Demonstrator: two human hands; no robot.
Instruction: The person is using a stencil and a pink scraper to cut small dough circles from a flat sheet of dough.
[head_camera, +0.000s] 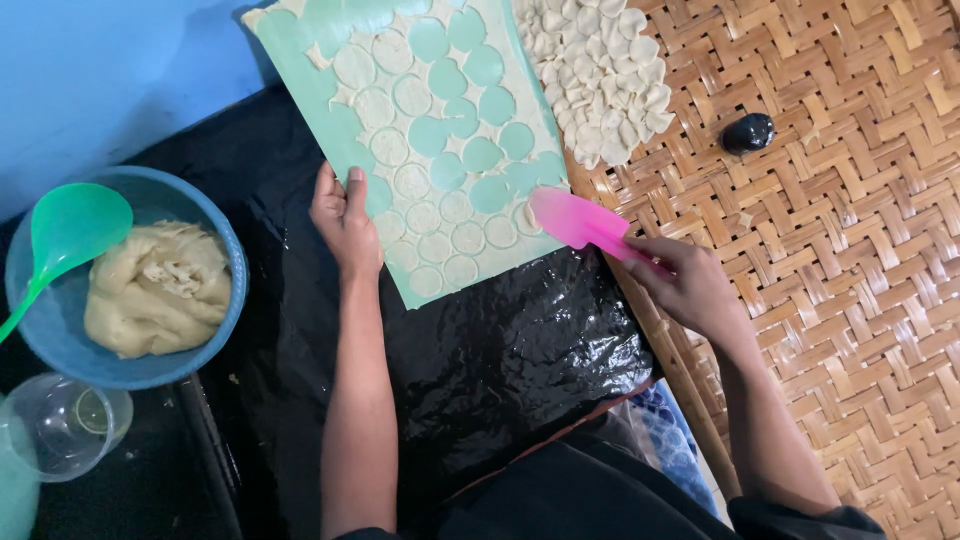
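Observation:
A mint-green board (300, 55) lies tilted on black plastic sheeting (500, 350), covered with thin dough cut into round discs (436, 214); several circles have been lifted out. My left hand (345, 222) rests flat on the board's left edge, fingers together, holding it down. My right hand (685, 285) grips the handle of a pink spatula (577, 222), whose blade touches the board's lower right corner beside the discs. A heap of small shaped dough pieces (600, 70) sits on the woven bamboo tray (850, 250) just right of the board.
A blue bowl (225, 325) at the left holds a lump of dough (155, 290) and a green ladle (65, 235). A clear plastic cup (60, 425) lies below it. A small black round object (748, 132) rests on the bamboo tray. Blue wall at upper left.

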